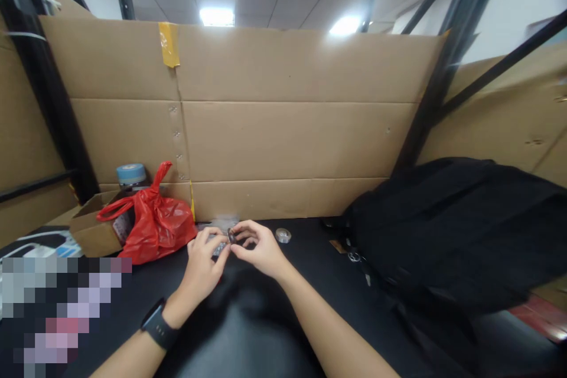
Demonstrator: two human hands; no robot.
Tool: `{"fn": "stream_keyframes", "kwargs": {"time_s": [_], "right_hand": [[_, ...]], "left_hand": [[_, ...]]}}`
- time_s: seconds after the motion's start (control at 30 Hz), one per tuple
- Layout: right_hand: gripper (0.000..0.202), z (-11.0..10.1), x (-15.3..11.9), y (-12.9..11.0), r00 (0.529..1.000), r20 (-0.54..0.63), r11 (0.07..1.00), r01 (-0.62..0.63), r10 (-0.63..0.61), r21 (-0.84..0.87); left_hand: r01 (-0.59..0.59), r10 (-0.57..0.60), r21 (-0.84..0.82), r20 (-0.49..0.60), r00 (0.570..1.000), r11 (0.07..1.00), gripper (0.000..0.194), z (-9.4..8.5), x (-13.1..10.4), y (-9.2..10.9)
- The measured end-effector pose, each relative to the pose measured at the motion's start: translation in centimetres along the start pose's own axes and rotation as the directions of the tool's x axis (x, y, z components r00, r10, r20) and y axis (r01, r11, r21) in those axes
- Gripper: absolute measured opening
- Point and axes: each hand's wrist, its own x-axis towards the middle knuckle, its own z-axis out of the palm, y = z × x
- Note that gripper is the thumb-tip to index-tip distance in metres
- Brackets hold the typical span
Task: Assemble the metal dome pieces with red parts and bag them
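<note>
Both hands meet above the black table surface, near the middle of the view. Between the thumb and fingers of my right hand (259,248) is a small dark round object (231,236), which my left hand (205,257) also touches with its fingertips. Under the curled fingers of my left hand a small silvery patterned item shows in part; what it is, I cannot make out. A clear round roll (283,235) lies on the table just right of my right hand. A dark watch is on my left wrist.
A red plastic bag (159,224) stands at the left against an open cardboard box (95,230), with a blue-lidded jar (131,174) behind. A large black bag (456,230) fills the right side. Keys (354,257) lie beside it. A cardboard wall (287,142) closes the back.
</note>
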Motion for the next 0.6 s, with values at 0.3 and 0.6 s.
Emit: {"fn": "stream_keyframes", "kwargs": {"time_s": [0.3,0.6], "right_hand": [[0.035,-0.1,-1.6,-0.9,0.995,0.090,0.997,0.048,-0.042,-0.065],[0.041,-0.5,-3.9,2.0,0.990,0.045,0.981,0.142,-0.137,-0.136]], "left_hand": [[0.075,-0.073,-0.103,0.018,0.997,0.992,0.019,-0.1,-0.4,0.2],[-0.071,0.070,0.030,0.019,0.997,0.997,0.019,0.8,-1.9,0.5]]}}
